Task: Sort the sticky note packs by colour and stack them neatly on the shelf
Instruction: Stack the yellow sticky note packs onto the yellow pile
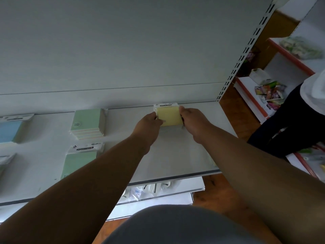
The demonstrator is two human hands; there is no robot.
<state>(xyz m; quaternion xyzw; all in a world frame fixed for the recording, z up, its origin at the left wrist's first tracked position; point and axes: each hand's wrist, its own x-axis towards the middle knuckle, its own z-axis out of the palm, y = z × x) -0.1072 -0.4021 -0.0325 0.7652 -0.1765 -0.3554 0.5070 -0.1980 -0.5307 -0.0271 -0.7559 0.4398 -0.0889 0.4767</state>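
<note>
**Yellow pack held square at back of shelf**

Spread over the white shelf (pixel 175 155): a green stack (pixel 87 123) toward the back, left of centre; a second green pack (pixel 79 162) with a white header card nearer the front edge, well apart from the first; a blue pack (pixel 9 131) at far left, cut off by the frame. Open shelf surface between the greens and the hands. Beyond the shelf's right end, another rack with coloured packets (pixel 269 95), and a bystander (pixel 288 120) in dark trousers. Both arms stretched forward over the shelf, converging. Yellow sticky note pack (pixel 169 116) close to the back panel, right of centre, clasped on its left edge by the left hand (pixel 149 122) and on its right edge by the right hand (pixel 193 120), fingers curled narrow around the sides.
</note>
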